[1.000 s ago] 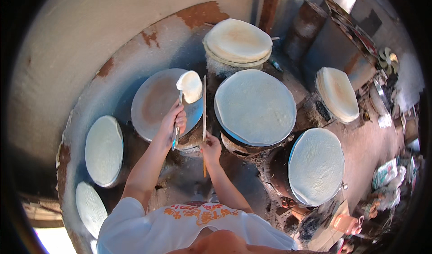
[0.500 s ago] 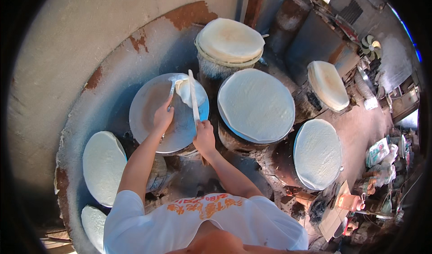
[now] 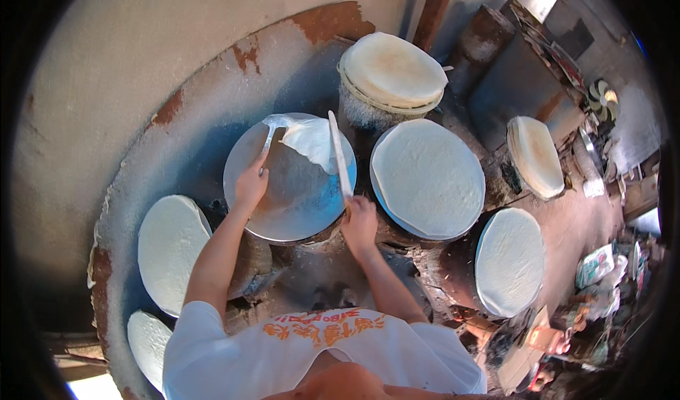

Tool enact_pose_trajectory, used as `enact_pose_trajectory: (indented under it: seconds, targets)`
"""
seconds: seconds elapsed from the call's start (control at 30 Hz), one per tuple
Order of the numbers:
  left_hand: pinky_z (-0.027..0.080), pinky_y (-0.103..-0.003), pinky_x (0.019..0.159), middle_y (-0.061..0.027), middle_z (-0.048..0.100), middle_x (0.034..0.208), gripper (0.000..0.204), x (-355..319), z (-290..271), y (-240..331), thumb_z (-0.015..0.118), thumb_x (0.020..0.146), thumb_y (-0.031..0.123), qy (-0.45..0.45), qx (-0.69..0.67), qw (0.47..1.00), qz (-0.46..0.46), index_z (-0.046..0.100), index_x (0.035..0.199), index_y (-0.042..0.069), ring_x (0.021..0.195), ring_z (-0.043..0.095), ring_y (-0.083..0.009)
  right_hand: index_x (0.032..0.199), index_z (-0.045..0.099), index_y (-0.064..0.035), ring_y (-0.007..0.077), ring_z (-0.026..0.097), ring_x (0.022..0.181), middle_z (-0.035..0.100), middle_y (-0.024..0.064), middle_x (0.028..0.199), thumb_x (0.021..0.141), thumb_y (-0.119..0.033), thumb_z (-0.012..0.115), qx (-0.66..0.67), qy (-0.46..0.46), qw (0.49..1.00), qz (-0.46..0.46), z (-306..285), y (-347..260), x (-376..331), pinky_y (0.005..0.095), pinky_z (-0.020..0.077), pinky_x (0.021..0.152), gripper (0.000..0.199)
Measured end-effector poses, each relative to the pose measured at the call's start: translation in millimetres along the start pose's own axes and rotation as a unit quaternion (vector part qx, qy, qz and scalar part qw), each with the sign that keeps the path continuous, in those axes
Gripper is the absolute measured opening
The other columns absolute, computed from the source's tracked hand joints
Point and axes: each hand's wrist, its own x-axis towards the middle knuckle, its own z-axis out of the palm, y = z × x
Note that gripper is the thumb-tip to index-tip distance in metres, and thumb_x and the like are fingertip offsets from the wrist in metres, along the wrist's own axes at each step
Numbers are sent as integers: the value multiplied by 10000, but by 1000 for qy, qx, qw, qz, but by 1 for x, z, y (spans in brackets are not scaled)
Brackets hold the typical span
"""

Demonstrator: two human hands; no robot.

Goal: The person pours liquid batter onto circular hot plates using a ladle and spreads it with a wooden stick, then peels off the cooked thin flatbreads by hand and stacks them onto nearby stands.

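My left hand (image 3: 251,187) is closed around a narrow scoop-like tool (image 3: 268,141), its tip coated in wet white batter. In my right hand (image 3: 360,219) is a long flat wooden scraper (image 3: 340,152), slanting across the right side of a round griddle (image 3: 283,212). Between the two tools, a patch of white batter (image 3: 308,141) lies over the griddle's far part, thin and ragged at its lower edge. It reaches from the scoop's tip toward the scraper. The nearer part of the griddle's surface is bare, with a brownish tint. Both hands hover above the griddle's near half.
Round griddles covered by pale flatbread sheets stand around me: one right (image 3: 428,177), one further right (image 3: 510,262), two on the left (image 3: 172,255) (image 3: 149,347). Finished flatbreads are stacked behind (image 3: 397,71) and at far right (image 3: 536,156). A curved wall rises behind; clutter lies at right.
The batter has gone from a bunched lump to a wider, flatter patch. Across the griddle, the scoop and the scraper have moved further apart. The whole view has shifted slightly.
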Motion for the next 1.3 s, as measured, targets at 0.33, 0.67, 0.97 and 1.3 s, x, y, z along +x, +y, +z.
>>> enact_pose_trajectory:
  seconds: [0.33, 0.67, 0.97, 1.3]
  targets:
    - [333, -256, 341, -3, 434, 552, 503, -27, -45, 4, 521, 918, 114, -59, -450, 877, -156, 408, 1401, 202, 384, 413, -88, 1043, 641, -42, 328, 542, 917, 604, 93, 1032, 704, 32, 539, -18, -9, 999, -31, 14, 5, 11, 412, 494, 745, 362]
    - [319, -199, 363, 27, 346, 604, 186, -83, -70, -28, 427, 993, 213, -211, -933, 217, -196, 565, 1109, 258, 411, 352, -71, 965, 681, -81, 331, 559, 883, 637, 90, 978, 667, 15, 581, 11, 3, 995, -100, 22, 10, 25, 413, 496, 747, 329]
    - [308, -199, 362, 9, 359, 630, 218, -106, -70, -5, 413, 997, 214, -174, -970, 124, -119, 564, 1143, 158, 432, 368, -71, 951, 687, -86, 315, 557, 912, 639, 62, 1000, 610, -7, 618, 10, -31, 990, -135, 7, 14, 66, 393, 487, 790, 357]
    - [296, -154, 341, 29, 313, 624, 409, -139, -65, 70, 390, 999, 160, 88, -895, 422, -113, 356, 1382, 300, 422, 315, -32, 975, 663, -83, 311, 557, 915, 614, 75, 983, 648, -2, 615, 38, -209, 932, -293, 49, 10, 133, 374, 487, 810, 340]
